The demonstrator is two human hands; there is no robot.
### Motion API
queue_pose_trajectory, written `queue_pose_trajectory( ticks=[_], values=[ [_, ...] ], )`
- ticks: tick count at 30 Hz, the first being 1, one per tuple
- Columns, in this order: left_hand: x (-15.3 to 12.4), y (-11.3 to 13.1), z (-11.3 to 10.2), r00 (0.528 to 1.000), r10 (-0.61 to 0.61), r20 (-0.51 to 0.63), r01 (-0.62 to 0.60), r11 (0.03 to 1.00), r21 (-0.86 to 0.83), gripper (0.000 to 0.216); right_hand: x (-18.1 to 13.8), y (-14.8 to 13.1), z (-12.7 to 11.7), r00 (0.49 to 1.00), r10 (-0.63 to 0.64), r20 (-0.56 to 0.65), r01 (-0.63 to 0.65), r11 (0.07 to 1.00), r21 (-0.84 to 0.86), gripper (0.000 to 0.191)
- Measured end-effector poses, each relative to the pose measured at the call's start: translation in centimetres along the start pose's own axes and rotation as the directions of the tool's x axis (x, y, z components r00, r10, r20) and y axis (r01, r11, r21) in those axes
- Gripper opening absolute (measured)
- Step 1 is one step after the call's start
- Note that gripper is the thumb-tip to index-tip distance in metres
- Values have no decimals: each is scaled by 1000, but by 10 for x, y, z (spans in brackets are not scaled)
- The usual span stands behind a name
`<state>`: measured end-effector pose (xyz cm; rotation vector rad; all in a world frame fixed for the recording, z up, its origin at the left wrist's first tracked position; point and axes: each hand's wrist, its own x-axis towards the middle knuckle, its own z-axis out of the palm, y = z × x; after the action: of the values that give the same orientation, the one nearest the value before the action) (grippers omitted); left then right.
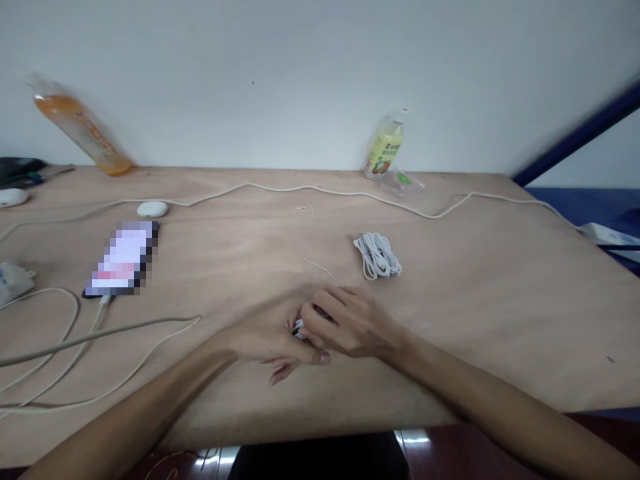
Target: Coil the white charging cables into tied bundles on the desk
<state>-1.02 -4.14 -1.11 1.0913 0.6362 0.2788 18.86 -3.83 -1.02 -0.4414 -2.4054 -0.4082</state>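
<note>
Both my hands meet low over the middle of the wooden table (500, 300). My left hand (267, 340) and my right hand (350, 323) have their fingers closed together around a small white and dark thing (299, 328), mostly hidden between them; it looks like a bundle of white cable. A coiled white cable bundle (377, 255) lies on the table just beyond my right hand. A thin short wire tie (320, 268) lies between the hands and that bundle.
A phone (123, 259) lies at the left with cables (75, 353) looping around it. A long white cord (310, 190) runs across the back. An orange drink bottle (83, 127) and a yellow-green bottle (384, 148) stand by the wall.
</note>
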Motion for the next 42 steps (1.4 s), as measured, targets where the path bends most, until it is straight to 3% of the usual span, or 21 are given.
queue_pose_trajectory(
  ticks=[4,7,9,12,13,15,18,21,23,24,26,28,30,32,34,39,42],
  values=[
    [-1,5,5,996,90,-19,-90,996,-8,29,-6,0,9,989,134,-57,-131,990,55,44],
    [-2,5,7,966,192,-174,-179,980,86,30,-10,-3,14,937,339,-90,-334,940,65,38],
    [-2,4,9,901,300,-315,-223,940,256,30,-12,-8,16,875,470,-115,-462,882,91,32],
    [0,1,14,747,522,-411,-217,777,591,36,-10,-15,16,788,594,-164,-578,805,134,24],
    [1,-1,16,708,568,-420,-200,732,651,37,-9,-16,16,777,603,-181,-586,798,141,22],
    [3,-3,19,678,580,-450,-167,719,675,39,-6,-18,14,793,575,-203,-560,818,128,22],
    [5,-7,21,709,479,-518,-168,828,535,44,-3,-15,9,870,448,-207,-452,891,28,27],
    [5,-9,20,840,270,-470,-169,954,246,50,-3,-9,7,923,325,-207,-349,933,-91,33],
    [5,-9,19,875,240,-421,-162,964,212,51,-4,-7,8,938,298,-178,-319,942,-106,40],
    [4,-9,19,860,285,-423,-174,943,282,49,-4,-7,10,937,309,-162,-325,943,-79,43],
    [2,-9,18,783,450,-429,-195,833,517,45,-5,-9,13,913,380,-150,-379,925,36,45],
    [1,-10,18,714,583,-387,-178,685,706,38,-6,-12,15,858,495,-135,-470,864,183,44],
    [0,-13,16,690,640,-337,-153,585,797,34,-7,-16,16,796,600,-81,-551,774,311,43],
    [-1,-15,14,698,645,-311,-130,541,831,34,-8,-19,16,760,649,-15,-593,703,393,41],
    [-1,-16,12,725,616,-308,-114,548,828,35,-9,-20,16,768,641,-2,-584,701,408,37],
    [-1,-9,13,793,496,-353,-117,693,711,46,-11,-14,14,895,429,-123,-402,895,193,36],
    [-1,-8,16,821,448,-354,-141,759,636,51,-10,-11,12,929,349,-124,-340,936,90,38]
  ],
)
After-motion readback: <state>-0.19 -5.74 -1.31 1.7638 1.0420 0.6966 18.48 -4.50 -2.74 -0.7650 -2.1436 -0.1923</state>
